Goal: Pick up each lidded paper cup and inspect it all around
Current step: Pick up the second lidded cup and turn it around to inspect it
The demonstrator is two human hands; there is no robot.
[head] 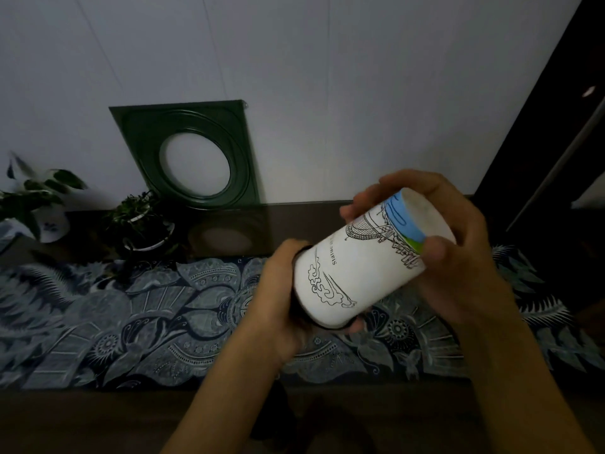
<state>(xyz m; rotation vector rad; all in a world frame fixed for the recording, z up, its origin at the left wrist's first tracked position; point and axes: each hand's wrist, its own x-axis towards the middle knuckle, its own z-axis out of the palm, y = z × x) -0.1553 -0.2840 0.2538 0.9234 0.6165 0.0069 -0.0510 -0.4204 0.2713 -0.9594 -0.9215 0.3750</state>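
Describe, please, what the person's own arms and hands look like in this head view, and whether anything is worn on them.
Both forearms are bare up to the bottom edge of the picture: no sleeves show. The left hand and the right hand wear no gloves, and no watch, bracelet or ring can be seen. The fingers are bare, with short nails. The dim light hides finer marks.

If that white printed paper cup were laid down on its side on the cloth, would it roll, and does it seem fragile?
The white printed paper cup with a dark lid is round and tapered, so it would probably roll in a curve. Thin paper walls likely dent under a hard squeeze. The left hand and right hand tilt it easily, so it seems light.
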